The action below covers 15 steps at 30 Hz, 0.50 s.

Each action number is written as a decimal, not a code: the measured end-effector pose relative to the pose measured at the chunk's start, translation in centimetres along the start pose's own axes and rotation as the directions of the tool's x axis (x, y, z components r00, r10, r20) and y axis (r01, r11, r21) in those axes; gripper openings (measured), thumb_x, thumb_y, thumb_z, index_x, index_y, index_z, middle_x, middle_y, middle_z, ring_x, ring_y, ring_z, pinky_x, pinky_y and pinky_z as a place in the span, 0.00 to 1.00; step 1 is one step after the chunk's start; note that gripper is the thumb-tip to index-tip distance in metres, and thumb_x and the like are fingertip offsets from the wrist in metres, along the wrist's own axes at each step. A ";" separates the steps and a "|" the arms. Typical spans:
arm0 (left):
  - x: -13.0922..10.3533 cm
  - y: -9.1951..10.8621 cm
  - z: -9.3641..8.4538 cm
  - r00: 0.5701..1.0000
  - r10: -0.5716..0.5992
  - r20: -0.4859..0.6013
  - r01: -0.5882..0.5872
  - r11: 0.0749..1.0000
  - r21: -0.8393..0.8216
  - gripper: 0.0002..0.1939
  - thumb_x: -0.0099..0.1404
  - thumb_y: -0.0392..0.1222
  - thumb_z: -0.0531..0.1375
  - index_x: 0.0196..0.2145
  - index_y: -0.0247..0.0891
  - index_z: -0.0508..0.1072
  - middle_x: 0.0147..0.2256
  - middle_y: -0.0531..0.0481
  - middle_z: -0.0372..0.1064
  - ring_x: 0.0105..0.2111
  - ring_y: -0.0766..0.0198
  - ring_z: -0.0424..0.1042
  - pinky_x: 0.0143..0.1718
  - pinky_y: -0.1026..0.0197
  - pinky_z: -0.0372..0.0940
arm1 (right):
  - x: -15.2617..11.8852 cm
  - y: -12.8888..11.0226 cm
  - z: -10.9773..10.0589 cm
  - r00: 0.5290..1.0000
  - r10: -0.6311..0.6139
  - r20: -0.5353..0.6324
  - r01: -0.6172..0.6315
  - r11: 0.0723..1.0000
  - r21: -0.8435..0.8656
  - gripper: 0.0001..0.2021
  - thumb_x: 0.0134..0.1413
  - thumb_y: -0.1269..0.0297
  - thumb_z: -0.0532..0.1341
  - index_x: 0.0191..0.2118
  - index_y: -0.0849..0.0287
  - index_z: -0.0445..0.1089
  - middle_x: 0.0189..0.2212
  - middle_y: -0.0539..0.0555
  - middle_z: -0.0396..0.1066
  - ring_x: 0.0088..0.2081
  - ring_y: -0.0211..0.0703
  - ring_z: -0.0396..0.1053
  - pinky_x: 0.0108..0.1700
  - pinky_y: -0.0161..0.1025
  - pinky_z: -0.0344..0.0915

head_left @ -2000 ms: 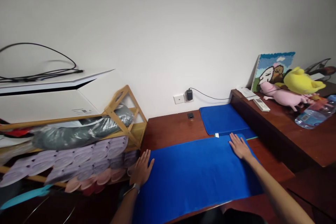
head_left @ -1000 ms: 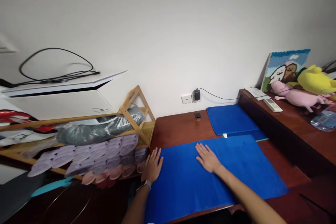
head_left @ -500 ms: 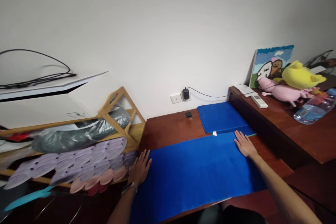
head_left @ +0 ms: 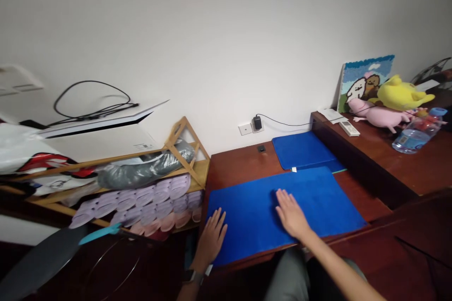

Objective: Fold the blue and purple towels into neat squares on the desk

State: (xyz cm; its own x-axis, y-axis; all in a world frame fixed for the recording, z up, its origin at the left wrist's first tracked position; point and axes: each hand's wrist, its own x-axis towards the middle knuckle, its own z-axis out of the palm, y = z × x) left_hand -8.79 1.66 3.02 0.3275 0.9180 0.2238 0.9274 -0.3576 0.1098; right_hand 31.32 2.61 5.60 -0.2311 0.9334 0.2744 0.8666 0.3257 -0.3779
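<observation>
A large blue mat (head_left: 254,216) lies spread over the front of the wooden desk. Behind it, toward the right, sits a smaller blue mat (head_left: 302,148) with a little white tag at its front edge. My left hand (head_left: 213,235) is at the left edge of the large mat, fingers stretched out, with a watch on the wrist. Over the middle of that mat is my right hand (head_left: 290,211), palm down and fingers extended; whether it touches the cloth I cannot tell. Neither hand holds anything.
A wooden rack (head_left: 192,169) with rows of slippers (head_left: 144,202) stands at the left. On the raised right shelf are a remote (head_left: 349,128), a water bottle (head_left: 413,136), pink and yellow plush toys (head_left: 402,94) and a picture (head_left: 367,80). A black plug (head_left: 257,122) sits in the wall.
My right hand has moved from the mat's far right corner to its middle, nearer to me. My left hand stays by the left edge. The view has shifted left.
</observation>
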 end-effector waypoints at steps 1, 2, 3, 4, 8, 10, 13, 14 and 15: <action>-1.2 0.6 0.2 1.000 -0.011 -0.002 0.011 1.000 0.006 0.29 0.79 0.49 0.47 0.74 0.46 0.53 0.74 0.46 0.49 0.73 0.52 0.49 0.71 0.42 0.53 | -0.1 -3.4 1.2 0.999 -0.042 0.031 0.041 0.998 0.039 0.31 0.75 0.53 0.39 0.77 0.57 0.41 0.75 0.55 0.47 0.75 0.51 0.44 0.74 0.57 0.46; -2.1 1.1 0.3 1.000 -0.030 0.000 0.030 0.999 0.012 0.30 0.79 0.50 0.47 0.74 0.46 0.52 0.74 0.46 0.49 0.73 0.51 0.49 0.71 0.41 0.54 | -0.1 -6.5 2.4 0.994 -0.085 0.062 0.080 0.994 0.074 0.31 0.75 0.52 0.39 0.77 0.58 0.43 0.75 0.55 0.47 0.75 0.51 0.44 0.75 0.55 0.46; -2.7 1.4 0.5 0.999 -0.048 0.007 0.048 0.999 0.017 0.30 0.79 0.50 0.48 0.74 0.47 0.51 0.74 0.46 0.50 0.73 0.51 0.50 0.70 0.40 0.55 | 0.1 -9.2 3.5 0.989 -0.120 0.092 0.110 0.988 0.105 0.32 0.75 0.51 0.40 0.77 0.59 0.44 0.75 0.55 0.47 0.75 0.50 0.44 0.75 0.54 0.45; -3.2 1.5 0.7 0.998 -0.058 0.019 0.058 0.998 0.020 0.30 0.78 0.51 0.48 0.74 0.48 0.51 0.73 0.46 0.50 0.73 0.51 0.51 0.70 0.40 0.55 | 0.5 -11.6 4.5 0.982 -0.145 0.122 0.129 0.983 0.131 0.32 0.75 0.51 0.40 0.76 0.60 0.45 0.75 0.56 0.46 0.75 0.50 0.43 0.75 0.54 0.45; -3.5 1.1 1.1 0.997 -0.064 0.037 0.064 0.998 0.018 0.31 0.78 0.53 0.48 0.75 0.49 0.49 0.73 0.46 0.50 0.73 0.51 0.51 0.71 0.39 0.53 | 1.2 -15.8 7.2 0.960 -0.151 0.235 0.117 0.981 0.152 0.33 0.75 0.49 0.42 0.75 0.65 0.49 0.74 0.60 0.45 0.75 0.51 0.42 0.75 0.54 0.44; -3.4 0.9 1.2 0.997 -0.062 0.039 0.061 0.998 0.012 0.31 0.78 0.54 0.48 0.75 0.49 0.48 0.74 0.46 0.49 0.73 0.52 0.50 0.71 0.40 0.52 | 0.7 -14.4 7.5 0.962 -0.132 0.239 0.104 0.987 0.126 0.33 0.74 0.48 0.42 0.75 0.63 0.49 0.74 0.60 0.45 0.75 0.52 0.43 0.75 0.55 0.44; -3.3 0.7 1.2 0.997 -0.063 0.043 0.063 0.998 0.004 0.32 0.78 0.55 0.47 0.75 0.50 0.48 0.74 0.48 0.48 0.73 0.53 0.50 0.71 0.41 0.52 | -1.4 -8.2 6.4 0.982 -0.052 0.183 0.046 0.998 0.042 0.32 0.74 0.48 0.42 0.75 0.59 0.49 0.74 0.58 0.46 0.75 0.53 0.44 0.74 0.58 0.45; -3.3 0.6 1.2 0.997 -0.065 0.040 0.065 0.998 0.004 0.32 0.78 0.55 0.47 0.75 0.51 0.48 0.74 0.48 0.48 0.73 0.53 0.50 0.71 0.41 0.52 | -2.3 -5.2 5.5 0.987 -0.006 0.162 0.006 1.000 0.000 0.32 0.74 0.48 0.42 0.75 0.58 0.50 0.74 0.57 0.47 0.75 0.53 0.45 0.74 0.59 0.46; -3.3 0.6 1.2 0.997 -0.067 0.036 0.067 0.998 0.003 0.32 0.78 0.55 0.47 0.75 0.51 0.47 0.74 0.49 0.48 0.73 0.53 0.50 0.71 0.41 0.52 | -3.4 -1.9 4.4 0.989 0.046 0.143 -0.039 0.998 -0.048 0.32 0.74 0.49 0.42 0.75 0.58 0.50 0.74 0.57 0.48 0.75 0.54 0.46 0.74 0.59 0.47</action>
State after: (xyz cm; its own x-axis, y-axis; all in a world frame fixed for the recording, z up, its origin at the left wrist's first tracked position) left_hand -9.11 -1.33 1.16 0.2712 0.9454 0.1806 0.9477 -0.2950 0.1215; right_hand 28.47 -0.50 1.53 -0.2520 0.9593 0.1275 0.8953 0.2811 -0.3455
